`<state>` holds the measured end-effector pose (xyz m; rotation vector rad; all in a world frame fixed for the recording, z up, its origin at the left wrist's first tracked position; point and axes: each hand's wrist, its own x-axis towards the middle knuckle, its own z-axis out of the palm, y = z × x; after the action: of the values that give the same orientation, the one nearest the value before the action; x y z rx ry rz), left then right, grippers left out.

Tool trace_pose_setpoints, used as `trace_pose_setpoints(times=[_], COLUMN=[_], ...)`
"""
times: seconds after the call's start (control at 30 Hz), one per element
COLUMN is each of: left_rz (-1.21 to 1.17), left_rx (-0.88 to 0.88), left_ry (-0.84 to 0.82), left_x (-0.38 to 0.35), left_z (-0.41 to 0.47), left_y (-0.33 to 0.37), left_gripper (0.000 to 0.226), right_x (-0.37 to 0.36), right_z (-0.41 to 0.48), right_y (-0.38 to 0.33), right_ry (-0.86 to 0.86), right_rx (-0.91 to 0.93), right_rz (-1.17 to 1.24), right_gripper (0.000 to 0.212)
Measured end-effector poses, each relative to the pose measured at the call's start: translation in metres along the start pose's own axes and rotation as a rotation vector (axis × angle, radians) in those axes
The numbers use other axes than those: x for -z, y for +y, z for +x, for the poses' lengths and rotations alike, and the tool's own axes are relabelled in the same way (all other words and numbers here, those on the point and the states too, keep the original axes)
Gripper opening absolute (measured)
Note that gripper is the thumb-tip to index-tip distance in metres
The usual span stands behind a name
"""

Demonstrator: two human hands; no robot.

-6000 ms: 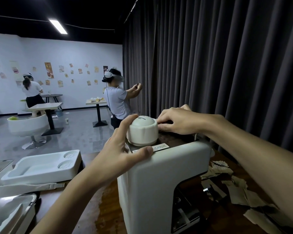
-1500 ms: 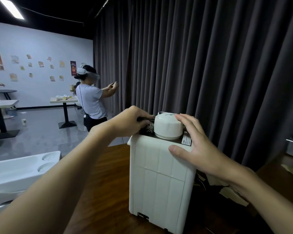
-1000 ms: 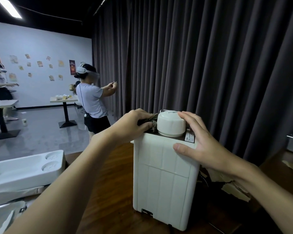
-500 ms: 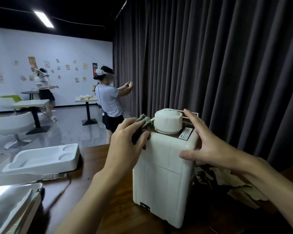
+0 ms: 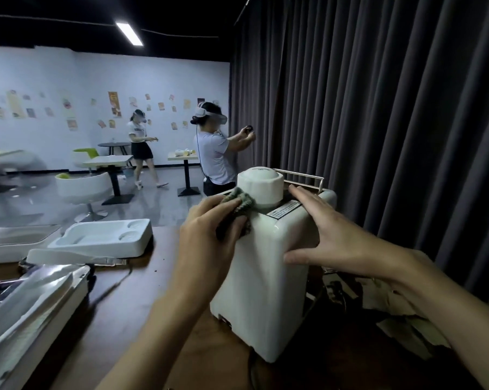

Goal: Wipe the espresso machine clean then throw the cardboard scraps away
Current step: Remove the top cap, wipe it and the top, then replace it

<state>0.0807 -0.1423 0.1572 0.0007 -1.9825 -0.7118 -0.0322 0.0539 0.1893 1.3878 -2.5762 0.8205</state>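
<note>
Head view. Grips a bunched grey-green cloth (image 5: pixel 239 204) in the left hand (image 5: pixel 209 232), fingers curled round it, pressed to the top front edge of the white espresso machine (image 5: pixel 265 277), tight against the base of its round cap (image 5: pixel 260 187). Braces the body with the right hand (image 5: pixel 330 240), fingers straight and spread, thumb on the near face, fingertips up on the top beside the printed label (image 5: pixel 284 209). Standing upright near the middle of the dark wooden table (image 5: pixel 142 305), with the cardboard scraps (image 5: pixel 406 327) lying to its right, touched by neither hand. Judged risky: could rock or skid so tall and narrow a body if rubbed hard this high with only a flat palm against it; could snag the cloth on the thin metal rail (image 5: pixel 302 175) at the back; could skip the seam under the cap. Around: a white foam tray (image 5: pixel 102 240) and silvery wrapping (image 5: pixel 32 305) on the left of the table, a dark curtain (image 5: pixel 378 108) close behind, two people in headsets well apart across the room. In the way of the scraps: the right forearm lying over them, the machine between them and the cloth hand. No bin anywhere in sight.
</note>
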Motion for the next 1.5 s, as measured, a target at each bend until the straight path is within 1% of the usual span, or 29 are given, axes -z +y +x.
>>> trace_pose_setpoints(times=[0.07,0.1,0.2,0.27,0.43,0.53,0.67,0.73,0.8,0.87,0.9,0.97,1.0,1.07,1.1,1.17,1.27,1.43,1.5], left_rz=[0.005,0.010,-0.006,-0.061,-0.169,-0.232,-0.284,-0.261,-0.243,-0.252,-0.259,-0.297,-0.317,-0.353,-0.368,-0.382,-0.355,-0.288,-0.230], left_rx=[0.054,0.048,-0.043,-0.061,0.049,0.056,0.074,0.087,0.103,0.100,0.102,0.119,0.131,0.150,0.157,0.157,0.132,0.082,0.069], left_ry=[0.026,0.025,-0.020,-0.038,0.024,0.046,0.005,-0.006,0.011,0.042,0.062,0.103,0.119,0.129,0.124,0.111,0.088,0.069,0.077], left_x=[0.000,-0.001,-0.008,-0.010,-0.019,-0.024,-0.010,-0.001,0.003,0.002,0.000,-0.005,-0.007,-0.010,-0.010,-0.009,-0.007,-0.001,0.005], left_z=[0.000,-0.003,-0.018,-0.025,-0.032,-0.034,-0.019,-0.006,-0.001,-0.006,-0.010,-0.017,-0.018,-0.017,-0.016,-0.014,-0.011,0.000,0.007], left_y=[0.004,0.008,0.024,0.027,0.021,0.025,-0.001,-0.018,-0.023,-0.017,-0.012,-0.004,-0.001,0.000,0.000,-0.002,-0.008,-0.026,-0.037], left_gripper=[0.032,0.032,0.033,0.036,0.038,0.038,0.035,0.034,0.033,0.032,0.031,0.029,0.028,0.026,0.026,0.027,0.027,0.027,0.029], right_x=[0.001,-0.001,-0.008,-0.013,-0.023,-0.026,-0.045,-0.057,-0.061,-0.053,-0.047,-0.037,-0.033,-0.029,-0.029,-0.032,-0.038,-0.047,-0.055], right_z=[0.000,0.001,0.002,0.002,0.002,0.003,0.009,0.018,0.023,0.021,0.018,0.012,0.010,0.010,0.010,0.011,0.012,0.009,0.005], right_y=[0.005,0.009,0.016,0.019,0.025,0.020,-0.003,-0.018,-0.025,-0.021,-0.014,0.006,0.015,0.024,0.025,0.025,0.021,0.004,-0.003], right_ry=[0.018,0.032,0.091,0.138,0.227,0.260,0.348,0.368,0.371,0.396,0.451,0.581,0.585,0.473,0.419,0.403,0.473,0.542,0.590], right_rx=[0.046,0.077,0.111,0.096,0.045,0.022,-0.063,-0.110,-0.116,-0.094,-0.095,-0.196,-0.270,-0.357,-0.371,-0.380,-0.385,-0.372,-0.340], right_rz=[-0.023,-0.046,-0.123,-0.119,-0.085,-0.099,-0.213,-0.289,-0.309,-0.205,-0.130,0.014,0.104,0.301,0.362,0.411,0.433,0.445,0.379], right_gripper=[0.115,0.112,0.112,0.110,0.106,0.107,0.107,0.107,0.105,0.099,0.097,0.105,0.113,0.129,0.132,0.129,0.123,0.113,0.109])
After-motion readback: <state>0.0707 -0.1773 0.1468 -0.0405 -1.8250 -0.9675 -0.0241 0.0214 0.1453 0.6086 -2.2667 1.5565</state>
